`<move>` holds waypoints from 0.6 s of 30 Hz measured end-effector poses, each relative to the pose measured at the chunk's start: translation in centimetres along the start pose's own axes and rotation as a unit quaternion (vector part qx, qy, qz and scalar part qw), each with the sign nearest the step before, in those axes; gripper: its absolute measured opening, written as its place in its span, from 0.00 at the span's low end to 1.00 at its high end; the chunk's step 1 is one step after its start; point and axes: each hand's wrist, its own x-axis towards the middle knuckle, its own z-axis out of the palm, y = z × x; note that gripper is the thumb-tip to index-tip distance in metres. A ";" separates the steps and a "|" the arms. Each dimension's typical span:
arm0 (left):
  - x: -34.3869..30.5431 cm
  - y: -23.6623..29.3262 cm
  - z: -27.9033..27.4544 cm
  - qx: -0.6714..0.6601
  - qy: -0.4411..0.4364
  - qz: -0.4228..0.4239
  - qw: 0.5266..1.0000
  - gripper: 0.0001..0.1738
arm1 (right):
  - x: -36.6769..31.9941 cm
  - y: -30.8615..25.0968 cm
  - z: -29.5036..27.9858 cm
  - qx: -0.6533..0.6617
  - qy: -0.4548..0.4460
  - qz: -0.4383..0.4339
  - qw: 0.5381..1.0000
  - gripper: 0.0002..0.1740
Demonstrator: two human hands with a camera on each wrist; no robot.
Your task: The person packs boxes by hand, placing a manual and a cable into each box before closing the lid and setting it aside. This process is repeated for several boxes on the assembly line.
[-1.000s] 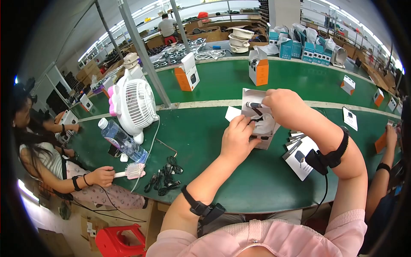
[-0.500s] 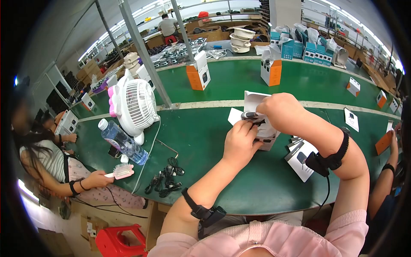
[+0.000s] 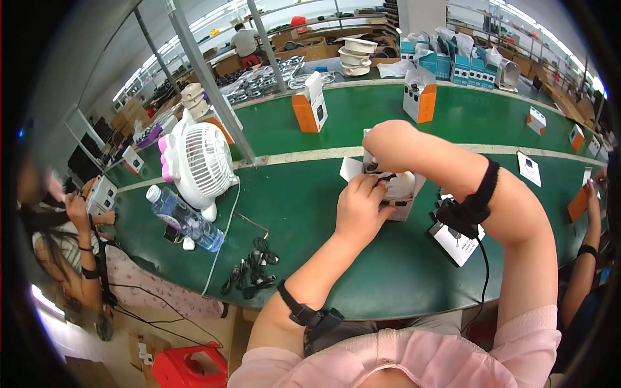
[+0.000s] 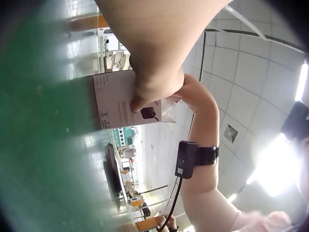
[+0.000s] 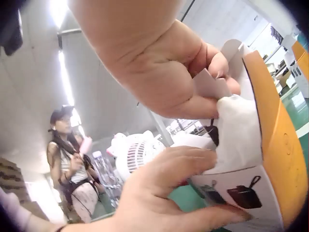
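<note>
A small white box [image 3: 402, 205] with a printed picture of a black device stands with its top open on the green table. My left hand [image 3: 359, 208] grips its near side, the thumb lying across the printed face in the left wrist view. Over the opening, my right hand [image 5: 164, 72] has bent fingers reaching in beside a pale flap [image 5: 211, 87]; I cannot tell what they hold. White wrapping [image 5: 237, 130] fills part of the box, next to its orange side [image 5: 276, 130]. A bit of black cable [image 3: 387, 178] shows by the left fingertips.
Printed leaflets [image 3: 457, 242] lie right of the box, black cables [image 3: 251, 268] to the left. A water bottle [image 3: 184, 218] leans by a white fan [image 3: 202, 161]. Orange-and-white boxes [image 3: 310, 107] stand on the far green belt. A seated person [image 3: 77, 226] is at left, another person's hand [image 3: 594, 197] at right.
My right hand moved lower and to the left over the box, and the black connector it held is now hidden. The person at left raised the pink hairbrush. Boxes on the far belt shifted rightward.
</note>
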 end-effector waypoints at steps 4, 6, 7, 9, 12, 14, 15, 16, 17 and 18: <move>-0.3 0.2 0.0 -0.002 0.006 -0.005 1.000 0.28 | -0.6 1.0 -0.8 -0.016 -0.020 -0.013 1.000 0.09; -0.2 0.1 0.1 0.001 0.011 0.003 1.000 0.27 | -0.1 0.3 0.0 -0.055 0.010 -0.006 0.998 0.08; -0.2 0.0 0.1 0.003 0.010 0.004 1.000 0.27 | 0.0 0.1 -0.1 -0.046 0.021 -0.005 0.999 0.07; -0.4 0.2 0.0 0.007 0.011 0.002 1.000 0.27 | 0.2 0.1 -0.4 -0.034 0.027 -0.013 0.999 0.07; -0.3 0.3 -0.2 0.003 0.007 -0.003 1.000 0.28 | -0.7 0.6 -0.9 0.000 0.064 -0.028 0.998 0.06; -0.4 0.2 0.0 0.008 0.023 0.012 1.000 0.28 | -0.8 -0.5 0.3 -0.014 0.104 -0.024 0.994 0.07; -0.3 0.2 0.0 0.008 0.025 0.013 1.000 0.28 | -0.9 -1.0 0.5 -0.030 0.146 -0.018 0.989 0.08; -0.5 0.3 -0.1 0.003 0.016 0.008 1.000 0.27 | -1.1 -1.4 0.4 -0.025 0.126 -0.022 0.991 0.08; -0.5 0.2 -0.2 -0.002 0.007 0.001 1.000 0.27 | -1.3 -1.7 0.3 -0.029 0.122 -0.022 0.992 0.08; -0.4 0.2 -0.3 0.000 0.008 -0.002 1.000 0.27 | -1.4 -1.9 0.2 -0.034 0.117 -0.025 0.992 0.08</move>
